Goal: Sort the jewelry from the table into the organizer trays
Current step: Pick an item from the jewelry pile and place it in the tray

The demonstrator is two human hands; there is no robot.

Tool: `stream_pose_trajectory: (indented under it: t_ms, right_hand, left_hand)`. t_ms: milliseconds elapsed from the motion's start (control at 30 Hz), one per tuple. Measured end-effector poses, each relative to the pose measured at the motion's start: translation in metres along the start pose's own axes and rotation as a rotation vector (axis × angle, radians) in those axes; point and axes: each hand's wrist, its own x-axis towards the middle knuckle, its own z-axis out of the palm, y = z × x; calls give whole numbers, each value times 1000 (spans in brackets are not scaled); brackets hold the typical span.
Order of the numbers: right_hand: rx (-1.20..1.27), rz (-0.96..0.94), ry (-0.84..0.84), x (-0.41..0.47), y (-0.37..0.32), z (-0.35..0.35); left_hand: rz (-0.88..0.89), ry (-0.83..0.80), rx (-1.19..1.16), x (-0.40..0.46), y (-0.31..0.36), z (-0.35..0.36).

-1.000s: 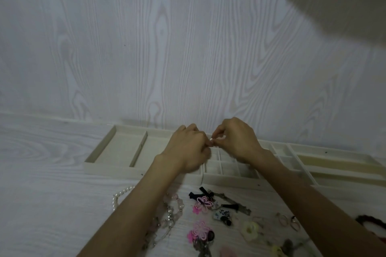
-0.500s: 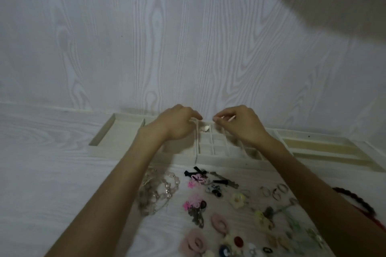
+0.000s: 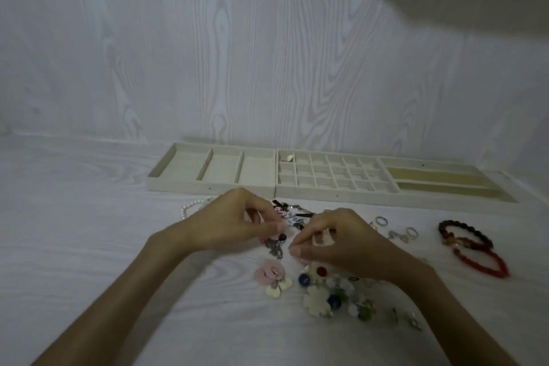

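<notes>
We see two bare hands low in the middle of the frame, over a pile of small jewelry (image 3: 297, 246) on the white wood-grain surface (image 3: 74, 232). The left hand (image 3: 234, 223) has its fingers curled in, thumb and fingertip pressed together near a pink piece; we cannot tell if it pinches anything. The right hand (image 3: 335, 244) is curled the same way, thumb tip against finger tip, and we cannot tell what, if anything, is between them.

Above the hands, in the middle of the frame, three cream organizer trays sit side by side, touching. The left tray with three wide slots (image 3: 178, 157) shows nothing inside. The middle tray with many little square slots (image 3: 326, 187) has one small white and pink piece (image 3: 289, 157) in its top left slot. The right tray with long slots (image 3: 445, 187) has yellowish bottoms.

Under the hands lie a pink flower piece (image 3: 267, 273), a cream flower piece (image 3: 316, 300) and blue beads (image 3: 303, 279). At the right of the frame are silver rings (image 3: 381, 220), a dark brown bead bracelet (image 3: 463, 232) and a red cord bracelet (image 3: 481, 263). A white pearl string (image 3: 190, 206) peeks out left of the left hand.
</notes>
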Motion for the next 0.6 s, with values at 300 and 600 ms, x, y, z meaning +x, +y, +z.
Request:
stream_pose_trajectory:
  t_ms: [300,600]
  right_hand:
    - [-142,-83,-135,-5,-6,22]
    - [81,45,73,1,-3,17]
  left_hand:
    - [-31,-341,144,-14,-2,-3]
    - [-5,-36,72,-5,-6,4]
